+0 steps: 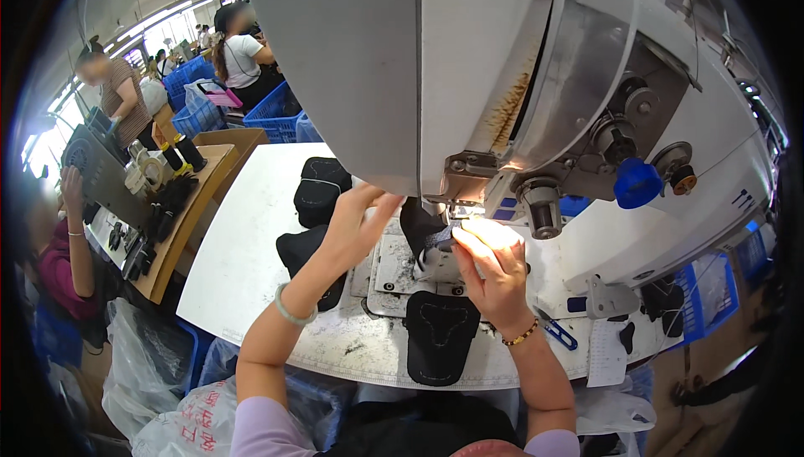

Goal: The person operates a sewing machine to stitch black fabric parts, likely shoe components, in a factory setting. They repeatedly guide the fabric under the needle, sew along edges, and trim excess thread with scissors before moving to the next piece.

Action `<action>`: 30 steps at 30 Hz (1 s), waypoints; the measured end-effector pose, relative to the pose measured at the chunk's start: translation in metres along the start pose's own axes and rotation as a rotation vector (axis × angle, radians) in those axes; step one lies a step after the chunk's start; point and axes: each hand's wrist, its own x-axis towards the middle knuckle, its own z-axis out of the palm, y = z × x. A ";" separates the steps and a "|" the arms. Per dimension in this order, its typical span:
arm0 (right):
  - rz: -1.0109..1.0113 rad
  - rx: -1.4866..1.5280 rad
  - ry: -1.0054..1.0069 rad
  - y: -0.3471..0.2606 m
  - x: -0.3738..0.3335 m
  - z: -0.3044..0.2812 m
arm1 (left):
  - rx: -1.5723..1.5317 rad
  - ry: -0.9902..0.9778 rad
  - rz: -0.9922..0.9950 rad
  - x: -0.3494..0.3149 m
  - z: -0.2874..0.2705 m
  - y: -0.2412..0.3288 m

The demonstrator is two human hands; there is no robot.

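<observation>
A black fabric piece [421,229] sits under the head of a large white sewing machine [335,63], beside the lit needle area. My right hand [494,268] grips its right side, thumb and fingers pressed together in the lamp light. Left of the piece, my left hand [362,221] is closed, with its fingertips near the lower edge of the machine head. Whatever those fingertips may hold is hidden. Nearest me, a stitched black fabric panel [442,335] lies on the white table [243,264].
More black pieces [322,189] lie left of my left forearm. Right of my right wrist are a blue-handled cutting tool [559,333] and a white paper strip [609,352]. A blue crate [710,289] stands far right. Coworkers sit and stand at the back left.
</observation>
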 end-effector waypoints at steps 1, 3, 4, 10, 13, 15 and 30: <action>0.005 0.004 -0.011 -0.001 0.000 0.000 | -0.108 -0.086 -0.060 0.006 0.000 -0.008; 0.001 0.006 -0.019 -0.001 -0.001 0.000 | -0.330 -0.261 -0.173 0.014 0.003 -0.018; -0.008 0.004 -0.015 -0.002 -0.003 0.000 | -0.503 -0.260 -0.311 0.014 0.007 -0.017; -0.142 -0.110 -0.052 -0.011 -0.006 -0.001 | -1.030 -0.281 -0.549 0.005 0.013 -0.002; -0.136 -0.153 -0.063 -0.013 -0.007 0.002 | -1.081 -0.266 -0.532 0.002 0.014 -0.002; -0.131 -0.163 -0.063 -0.013 -0.009 0.002 | -1.088 -0.258 -0.519 -0.001 0.015 -0.004; -0.223 -0.037 -0.031 -0.002 -0.018 -0.007 | -1.088 -0.008 -0.459 -0.030 0.033 0.017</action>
